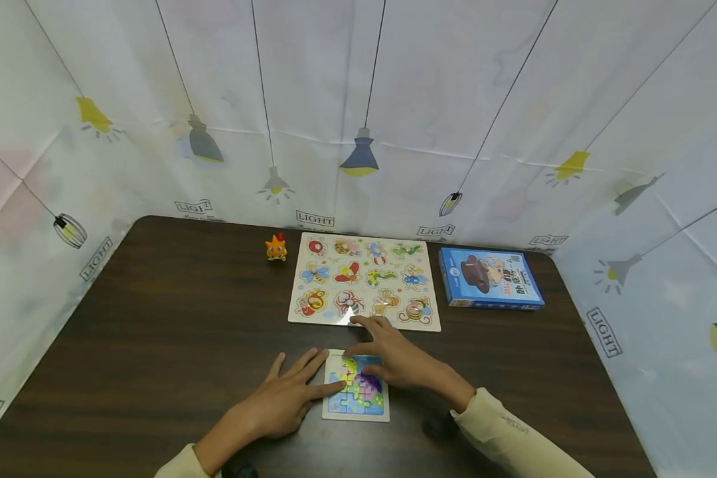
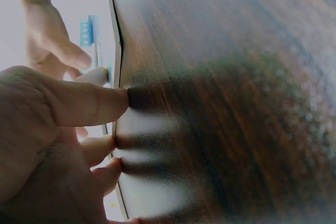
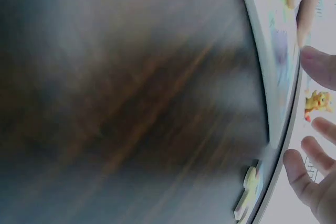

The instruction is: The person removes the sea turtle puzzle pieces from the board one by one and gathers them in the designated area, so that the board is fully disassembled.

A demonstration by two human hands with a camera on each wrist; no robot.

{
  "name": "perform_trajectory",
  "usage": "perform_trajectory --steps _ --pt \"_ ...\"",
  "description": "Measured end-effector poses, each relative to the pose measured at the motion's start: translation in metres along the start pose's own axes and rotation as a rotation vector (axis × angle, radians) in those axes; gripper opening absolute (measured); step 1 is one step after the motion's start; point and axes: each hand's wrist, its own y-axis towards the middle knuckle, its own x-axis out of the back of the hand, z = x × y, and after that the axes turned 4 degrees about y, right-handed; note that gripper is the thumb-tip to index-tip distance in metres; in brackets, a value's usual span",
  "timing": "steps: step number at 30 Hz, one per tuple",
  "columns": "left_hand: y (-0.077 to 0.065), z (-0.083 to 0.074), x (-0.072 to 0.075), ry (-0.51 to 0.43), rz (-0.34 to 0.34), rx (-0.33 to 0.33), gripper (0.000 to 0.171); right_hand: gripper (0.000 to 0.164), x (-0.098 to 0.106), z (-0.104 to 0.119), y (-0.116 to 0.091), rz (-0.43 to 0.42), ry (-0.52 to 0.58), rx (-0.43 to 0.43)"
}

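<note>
A small jigsaw puzzle (image 1: 355, 416) in a pale frame lies flat on the dark table, its pieces blue, green, yellow and purple. My left hand (image 1: 283, 401) rests on the table at its left with fingers spread, the thumb reaching onto the pieces and the index finger at the frame's top-left corner. Over the puzzle's upper right is my right hand (image 1: 400, 357), fingers bent and apart. The right wrist view shows nothing between its thumb and fingers. That view also has a pale yellow puzzle piece (image 3: 252, 192) lying on the table, hidden in the head view.
Behind the puzzle lies a wide wooden board (image 1: 361, 282) with insect pictures. A blue box (image 1: 491, 279) sits at the back right, and a small orange figurine (image 1: 276, 248) stands left of the board. A printed white curtain (image 1: 311, 99) hangs behind the table (image 1: 173, 332).
</note>
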Motion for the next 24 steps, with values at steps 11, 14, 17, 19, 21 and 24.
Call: perform_trajectory --steps 11,14,17,19,21,24 --pt "0.001 -0.001 0.0 -0.012 0.004 0.004 0.057 0.034 0.003 -0.005 0.01 0.087 -0.127 0.06" --pt "0.001 -0.001 0.0 -0.014 -0.003 0.004 0.057 0.029 0.005 -0.005 0.012 0.101 -0.149 0.071" --pt "0.001 0.0 -0.001 -0.014 -0.006 0.006 0.057 0.029 0.006 -0.005 0.014 0.12 -0.172 0.083" --pt "0.001 0.0 -0.001 -0.011 -0.005 0.007 0.057 0.031 0.006 -0.005 0.015 0.132 -0.203 0.094" --pt "0.001 -0.001 0.0 -0.006 -0.004 0.008 0.057 0.034 0.006 -0.005 0.016 0.136 -0.229 0.115" --pt "0.0 -0.001 0.001 0.0 -0.003 0.009 0.057 0.035 0.006 -0.005 0.018 0.143 -0.308 0.131"
